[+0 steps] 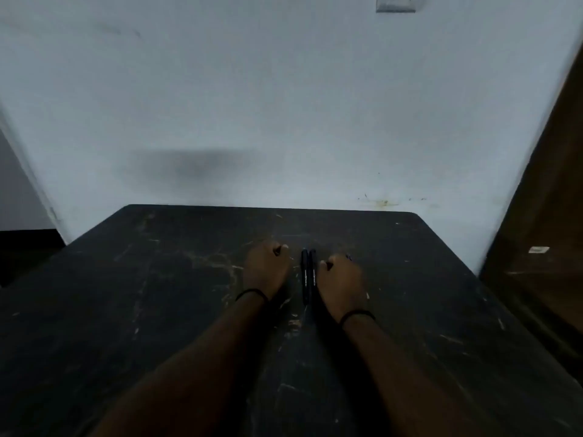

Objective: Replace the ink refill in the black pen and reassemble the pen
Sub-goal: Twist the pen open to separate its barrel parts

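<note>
As I watch through the head camera, two black pens (308,275) lie side by side, touching along their length, on a scratched black table (157,294) pushed against a pale wall (284,105). The pens point away from the person toward the wall, and small pale lettering runs along each barrel. Just left of the pens, the left hand (266,266) rests on the table with its fingers curled into a loose fist, gripping nothing that I can see. Just right of the pens, the right hand (340,283) rests likewise, fingers curled under and thumb tucked against them; its inner edge lies close beside the nearer pen, though I cannot tell whether it touches. A thin dark band (251,293) circles the left wrist, and a second band (358,316) circles the right. Far right of the pens stands a brown wooden panel (542,216) with a small white label. High above the pens, a switch plate (396,4) sits on the wall.
</note>
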